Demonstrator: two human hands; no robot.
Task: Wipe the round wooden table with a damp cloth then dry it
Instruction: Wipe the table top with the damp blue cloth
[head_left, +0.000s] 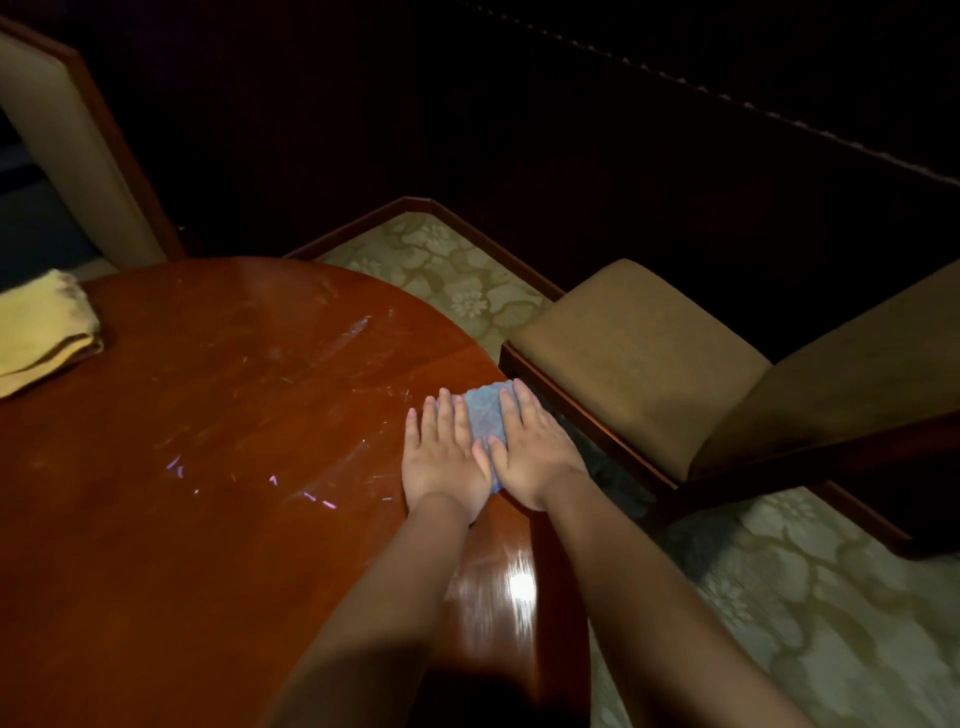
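Observation:
A small blue cloth (484, 410) lies flat on the round reddish wooden table (208, 441), close to its right edge. My left hand (444, 457) presses on the cloth's left part with straight fingers. My right hand (532, 449) lies flat on its right part, fingers pointing away from me. Most of the cloth is hidden under both palms. Wet streaks shine on the table surface to the left of my hands. A folded yellow cloth (44, 330) rests on the table at the far left.
A brown upholstered chair (639, 358) stands right beside the table's right edge. Another chair back (67, 140) rises behind the table at the upper left. Patterned carpet (779, 587) covers the floor, and a dark wall runs behind.

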